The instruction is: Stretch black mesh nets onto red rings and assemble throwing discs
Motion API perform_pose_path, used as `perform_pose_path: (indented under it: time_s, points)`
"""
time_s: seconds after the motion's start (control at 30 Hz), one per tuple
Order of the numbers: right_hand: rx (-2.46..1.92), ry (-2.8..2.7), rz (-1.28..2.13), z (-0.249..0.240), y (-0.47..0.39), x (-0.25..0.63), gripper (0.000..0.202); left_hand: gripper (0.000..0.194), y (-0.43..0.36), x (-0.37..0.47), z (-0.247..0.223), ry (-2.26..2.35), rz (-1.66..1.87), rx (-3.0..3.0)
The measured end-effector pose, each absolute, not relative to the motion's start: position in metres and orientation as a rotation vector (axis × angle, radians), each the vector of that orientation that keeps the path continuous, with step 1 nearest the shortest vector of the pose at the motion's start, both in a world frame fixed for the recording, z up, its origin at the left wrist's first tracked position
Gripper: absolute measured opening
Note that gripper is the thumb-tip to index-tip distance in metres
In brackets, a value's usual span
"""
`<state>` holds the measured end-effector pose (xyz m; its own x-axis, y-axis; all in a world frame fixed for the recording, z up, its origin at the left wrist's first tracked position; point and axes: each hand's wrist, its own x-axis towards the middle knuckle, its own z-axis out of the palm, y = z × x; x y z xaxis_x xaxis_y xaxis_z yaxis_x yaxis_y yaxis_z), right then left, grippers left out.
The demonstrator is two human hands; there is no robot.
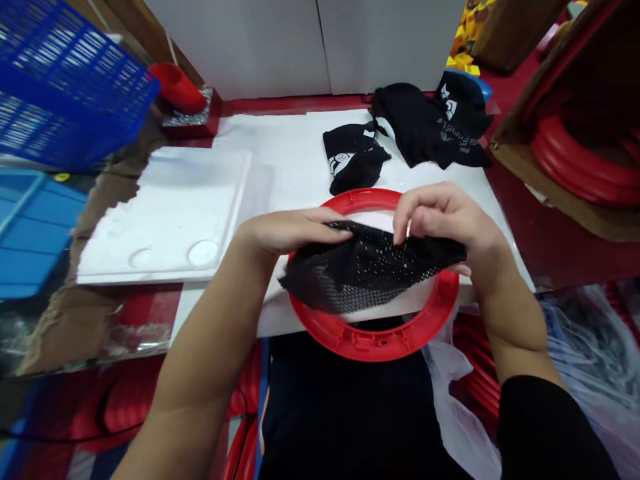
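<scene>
A piece of black mesh fabric (360, 267) is stretched between my two hands, above a red plastic ring (373, 350). My left hand (300, 230) grips the fabric's left upper edge, thumb on top and fingers hidden beneath. At the right end, my right hand (447, 220) is closed on the fabric with its fingers bent. The ring lies at the table's front edge, partly overhanging it, and the fabric covers part of its opening. Behind the ring lies a folded black cloth (355, 157) with a white print.
More black printed cloths (425, 127) lie at the back right. A white foam tray (170, 207) is on the left, near a blue basket (65, 87) and a red box of small metal parts (193, 117) with a red cup (177, 88). A cardboard box (565, 193) at right holds red rings.
</scene>
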<state>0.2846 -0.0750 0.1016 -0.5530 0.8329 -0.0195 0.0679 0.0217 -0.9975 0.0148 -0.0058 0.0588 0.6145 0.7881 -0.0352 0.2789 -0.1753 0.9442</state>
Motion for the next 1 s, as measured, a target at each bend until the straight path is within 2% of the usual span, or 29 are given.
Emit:
perform_pose_path:
  time_s: [0.07, 0.1, 0.17, 0.23, 0.27, 0.4, 0.57, 0.7, 0.83, 0.93, 1.0]
  points:
    - [-0.933, -1.695, 1.706, 0.094, -0.070, 0.280, 0.046, 0.055, -0.007, 0.020, 0.060, 0.853, 0.540, 1.831]
    - [-0.971, -1.658, 1.722, 0.089, -0.067, 0.276, 0.047, 0.064, -0.010, 0.027, 0.061, 0.882, 0.642, 1.884]
    - [-1.063, -1.500, 1.723, 0.080, -0.062, 0.266, 0.049, 0.076, -0.021, 0.042, 0.061, 0.991, 1.066, 2.004]
    - [-1.105, -1.303, 1.731, 0.077, -0.058, 0.259, 0.054, 0.070, -0.036, 0.056, 0.060, 0.979, 1.480, 2.154]
    - [-1.102, -1.227, 1.743, 0.078, -0.057, 0.258, 0.056, 0.064, -0.044, 0.061, 0.059, 0.911, 1.547, 2.245]
    - [-1.046, -1.091, 1.831, 0.089, -0.056, 0.264, 0.060, 0.049, -0.063, 0.072, 0.054, 0.752, 1.222, 2.401]
    - [-1.075, -1.221, 1.776, 0.094, -0.057, 0.278, 0.066, 0.016, -0.047, 0.065, 0.056, 0.768, 0.858, 1.907]
    - [-1.159, -1.431, 1.555, 0.085, -0.049, 0.292, 0.050, 0.034, -0.030, 0.045, 0.068, 0.606, 0.516, 1.451]
    - [-1.216, -1.719, 1.065, 0.079, -0.036, 0.304, 0.050, 0.043, -0.017, 0.035, 0.063, 0.709, 0.481, 1.274]
    - [-1.277, -1.805, 0.676, 0.074, -0.030, 0.308, 0.047, 0.045, -0.011, 0.038, 0.048, 0.961, 0.499, 1.445]
    - [-1.313, -1.693, 0.579, 0.068, -0.025, 0.309, 0.050, 0.038, -0.009, 0.042, 0.040, 1.129, 0.579, 1.725]
